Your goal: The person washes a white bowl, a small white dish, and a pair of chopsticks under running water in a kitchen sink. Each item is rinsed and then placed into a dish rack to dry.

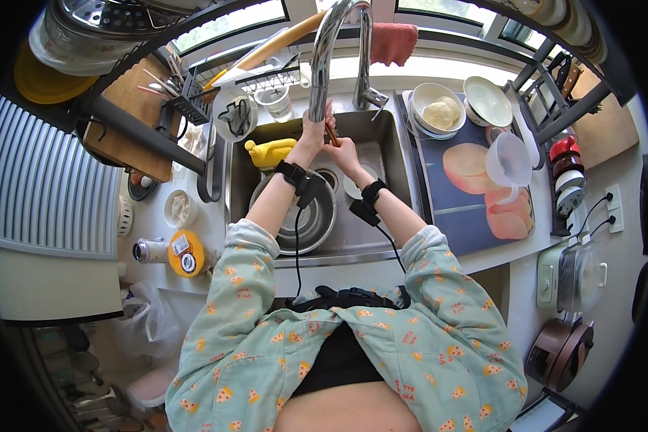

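Over the stainless steel sink [375, 249] my right hand [344, 155] grips the near end of brown wooden sticks, likely chopsticks [331, 136]. Their far part runs into my left hand [314, 132], which closes round them beneath the chrome tap [319, 81]. The spout hides part of that hand, and I cannot tell whether water is running. Below my left forearm a round metal basin [324, 221] rests in the sink. A small pale bowl [356, 189] sits near my right wrist. At the sink's left wall lies a yellow bottle [272, 153].
Right of the sink, a bowl of dough [440, 112], a white bowl [488, 101] and a translucent handled cup [508, 160] stand on a dark patterned mat [459, 216]. To the left are a small white bowl [181, 209] and an orange-lidded container [186, 253]. A dark rack post [146, 129] juts in.
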{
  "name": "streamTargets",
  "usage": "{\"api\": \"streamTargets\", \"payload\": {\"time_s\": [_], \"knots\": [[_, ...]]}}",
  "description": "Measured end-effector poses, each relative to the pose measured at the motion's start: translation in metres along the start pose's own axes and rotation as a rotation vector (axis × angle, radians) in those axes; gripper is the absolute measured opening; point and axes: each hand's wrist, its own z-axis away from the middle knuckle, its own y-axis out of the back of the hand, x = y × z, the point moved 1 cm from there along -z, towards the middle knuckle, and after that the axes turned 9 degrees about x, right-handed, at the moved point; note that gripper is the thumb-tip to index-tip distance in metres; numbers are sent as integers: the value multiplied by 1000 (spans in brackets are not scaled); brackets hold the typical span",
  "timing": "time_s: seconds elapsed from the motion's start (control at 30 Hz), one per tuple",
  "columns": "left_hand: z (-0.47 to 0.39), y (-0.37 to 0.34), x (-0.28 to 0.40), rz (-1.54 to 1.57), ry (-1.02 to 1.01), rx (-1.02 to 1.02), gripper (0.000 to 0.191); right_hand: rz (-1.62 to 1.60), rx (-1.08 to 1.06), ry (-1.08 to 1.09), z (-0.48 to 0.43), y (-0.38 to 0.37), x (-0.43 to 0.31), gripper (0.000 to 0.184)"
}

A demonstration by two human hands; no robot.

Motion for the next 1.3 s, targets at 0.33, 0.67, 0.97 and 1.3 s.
{"api": "streamTargets", "payload": {"time_s": [0.33, 0.67, 0.97, 1.3], "knots": [[5, -3, 0, 42, 25, -36, 35, 121, 222, -34, -2, -20, -12, 32], [15, 7, 1, -198, -77, 72, 35, -99, 83, 128, -21, -36, -2, 22], [7, 19, -4, -290, -76, 144, 33, -130, 34, 242, -7, -48, -11, 19], [11, 18, -7, -309, -57, 74, 17, 58, 208, 227, -17, -36, -8, 16]]}}
